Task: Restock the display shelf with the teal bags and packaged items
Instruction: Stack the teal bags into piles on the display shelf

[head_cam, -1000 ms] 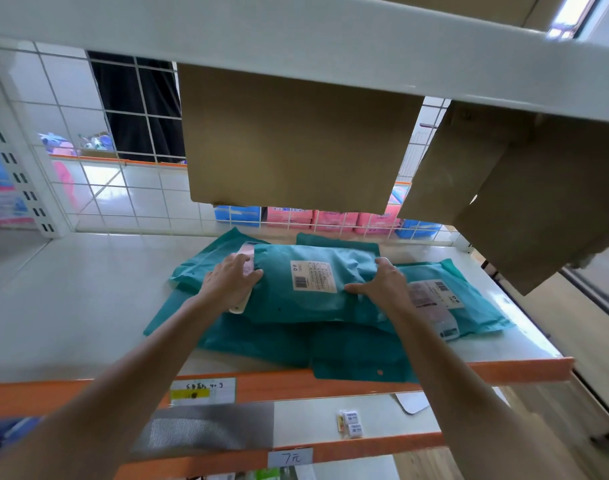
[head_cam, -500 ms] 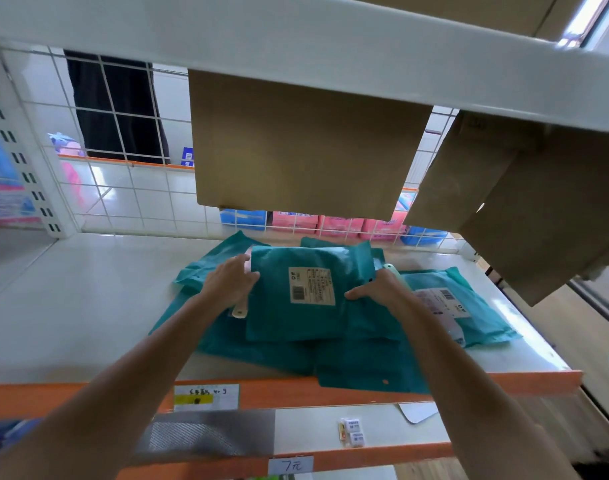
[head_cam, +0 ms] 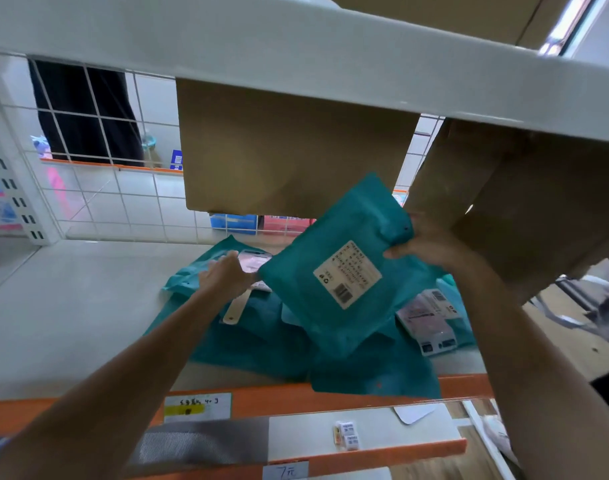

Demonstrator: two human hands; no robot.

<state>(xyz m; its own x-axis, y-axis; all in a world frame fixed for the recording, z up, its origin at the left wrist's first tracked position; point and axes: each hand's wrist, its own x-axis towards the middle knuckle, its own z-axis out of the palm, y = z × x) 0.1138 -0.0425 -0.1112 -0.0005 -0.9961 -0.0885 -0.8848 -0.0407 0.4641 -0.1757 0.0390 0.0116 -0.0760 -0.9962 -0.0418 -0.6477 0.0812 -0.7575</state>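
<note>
Several teal bags (head_cam: 254,344) are heaped on the shelf (head_cam: 71,323), a lifted bag (head_cam: 330,244) is pinched by the right hand (head_cam: 431,245), fingers of the left hand (head_cam: 223,277) are hidden, and neat arranging is judged undone.

Left bay: we find the white shelf (head_cam: 71,323) bare from the slotted upright (head_cam: 12,188) to the teal pile (head_cam: 254,341); a hand can pass freely here.
Overhead: the upper beam (head_cam: 296,53) and centre cardboard box (head_cam: 289,150) hang low, so we have room only beneath the box's lower edge.
Right side: the right cardboard box (head_cam: 538,209) sits just beside the right hand (head_cam: 431,244).
Centre: the raised teal bag (head_cam: 330,271), tilted in that hand's grip, fills the gap between the boxes and the pile.
Rear: we note the wire grid (head_cam: 99,202) closes the back.
Front: the pile overhangs the orange rail (head_cam: 279,396).
</note>
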